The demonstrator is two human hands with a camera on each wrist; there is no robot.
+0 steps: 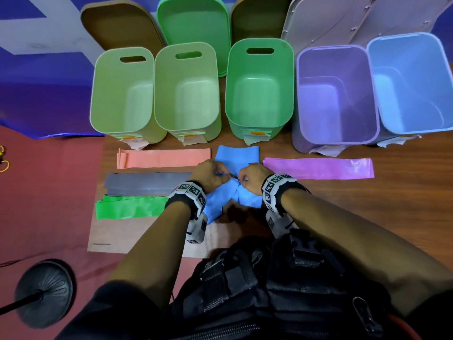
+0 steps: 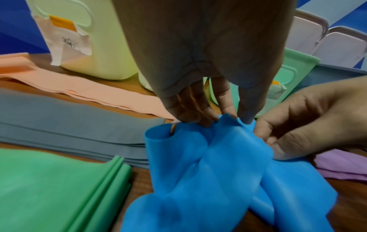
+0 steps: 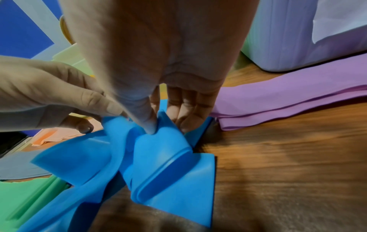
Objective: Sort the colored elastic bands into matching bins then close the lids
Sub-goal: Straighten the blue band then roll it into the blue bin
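Two hands meet over the blue band (image 1: 235, 158) at the middle of the wooden table (image 1: 343, 204): the left hand (image 1: 210, 174) and the right hand (image 1: 252, 177) sit close together, knuckles up, each pinching a fold of the same bunched blue sheet. From the left wrist view the left fingers (image 2: 228, 108) point down, close together, with their tips pressed into a raised crease of the band, while the right hand comes in from the side with its thumb on the blue material. From the right wrist view the right thumb presses down into a fold and the other right fingers (image 3: 184, 108) stand together behind it, so the fold is clamped between them. The blue band is crumpled and partly lifted, its loose ends trailing on the table toward the person. Left of it lie a peach band (image 1: 164, 158), a grey band (image 1: 147, 184) and a green band (image 1: 130, 207), each flat and stacked in a column; a purple band (image 1: 318, 168) lies flat to the right. Behind them stand five open bins: three green bins (image 1: 157, 94), a purple bin (image 1: 335, 96) and a blue bin (image 1: 411, 82). Several lids (image 1: 122, 23) lie behind the bins.
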